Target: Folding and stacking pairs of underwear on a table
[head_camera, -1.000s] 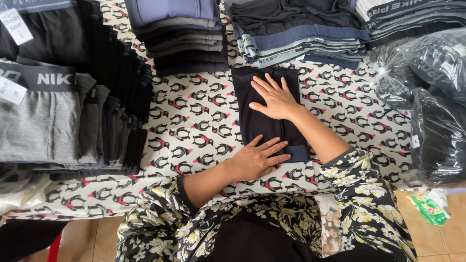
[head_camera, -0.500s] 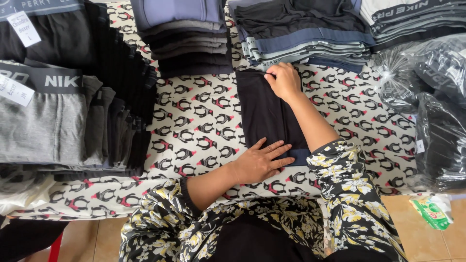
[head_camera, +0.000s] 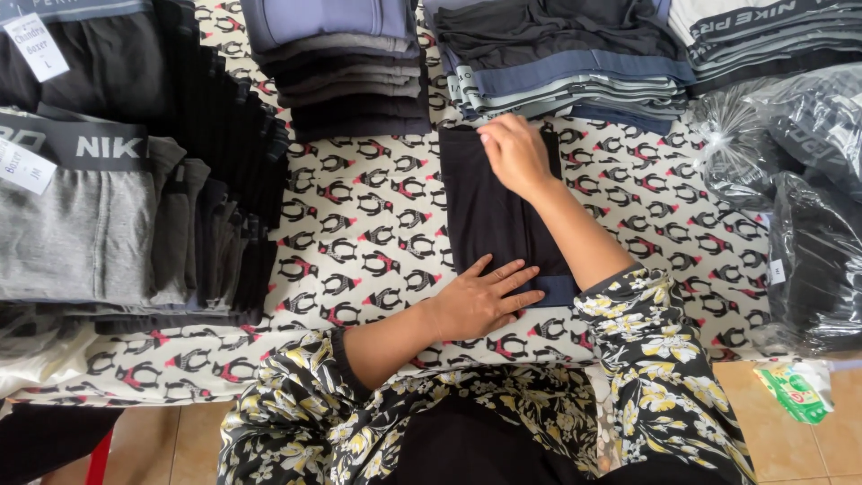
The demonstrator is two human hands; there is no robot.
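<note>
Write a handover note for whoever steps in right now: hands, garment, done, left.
Left hand: flat, palm down, pinning the near end of the black garment.
Right hand: at the garment's far end, fingers curled on the cloth by the folded stack; whether it pinches the edge cannot be told.
Garment: lies lengthwise on the penguin-print cloth, blue band at the near end.
Done: garment laid out as a long narrow strip, sides folded in.
Left: not folded end to end yet, and not on any stack.

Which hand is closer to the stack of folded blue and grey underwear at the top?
The right hand: it rests on the black garment's far end, just below the stack. The left hand presses the garment's near end, farther away.
</note>
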